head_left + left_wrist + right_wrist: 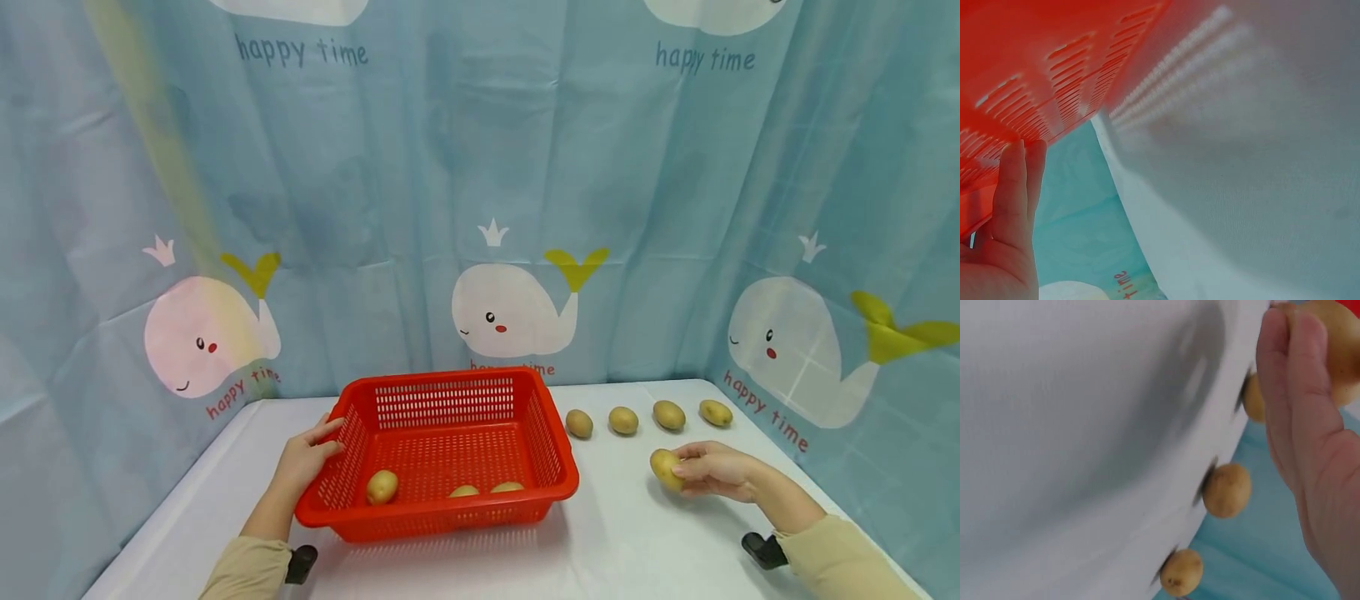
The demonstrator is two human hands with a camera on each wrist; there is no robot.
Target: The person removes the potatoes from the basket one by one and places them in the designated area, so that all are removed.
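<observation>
My left hand (303, 457) grips the left rim of a red plastic basket (450, 385) with slotted sides. In the left wrist view, two fingers (1011, 194) lie against the basket's outer wall (1066, 69). Inside the basket, one potato (382, 487) sits at the front left, while two more are partly hidden behind the front rim. To the right of the basket, my right hand (716, 471) pinches a potato (664, 468) between thumb and fingers, over its shadow on the table. The right wrist view shows this held potato (1341, 347) at the fingertips.
Several potatoes form a row at the back right of the white table (622, 533), among them one potato (578, 423) close beside the basket and one (716, 412) at the far right. A blue whale-print curtain (405, 208) encloses the back and sides.
</observation>
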